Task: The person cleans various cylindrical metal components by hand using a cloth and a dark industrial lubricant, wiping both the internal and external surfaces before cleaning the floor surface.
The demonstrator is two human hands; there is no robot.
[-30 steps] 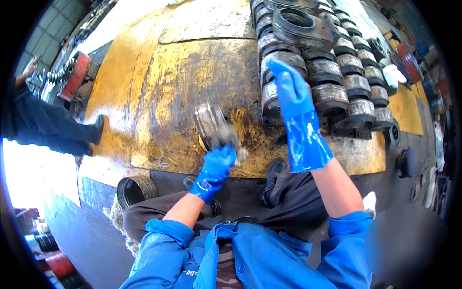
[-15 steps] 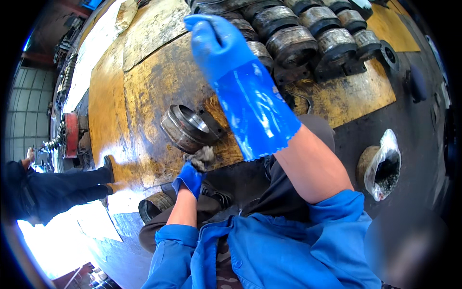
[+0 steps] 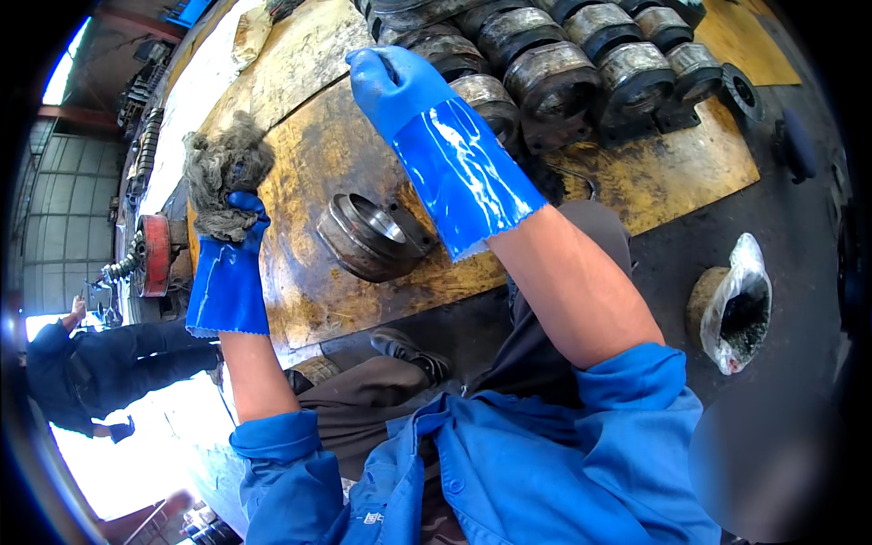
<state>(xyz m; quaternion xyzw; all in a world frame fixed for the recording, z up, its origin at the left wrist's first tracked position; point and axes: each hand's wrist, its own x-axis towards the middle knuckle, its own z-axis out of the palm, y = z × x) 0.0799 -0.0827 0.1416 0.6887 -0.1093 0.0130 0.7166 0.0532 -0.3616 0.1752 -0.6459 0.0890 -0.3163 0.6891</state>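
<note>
Both my hands wear long blue rubber gloves. Out to the left, my left hand [image 3: 238, 227] is closed round a frayed, dirty grey wad of rag [image 3: 225, 173]. My right hand [image 3: 391, 82] is raised over the far side of the wooden board, its fingers curled together. Whatever it may hold is hidden by the glove. Between my arms a worn metal bearing housing [image 3: 350, 254] lies on the board, its shiny round bore tilted up. Neither hand touches this housing.
Several similar greasy housings [image 3: 554, 77] stand in rows at the far right of the stained wooden board [image 3: 300, 300]. A plastic-lined bucket [image 3: 708, 304] with dark contents is at the right. A red wheel-like part [image 3: 153, 256] and another person [image 3: 118, 363] are at the left.
My left hand has swung up and left with the rag, away from the housing. The right hand stays raised and curled. My view has shifted slightly.
</note>
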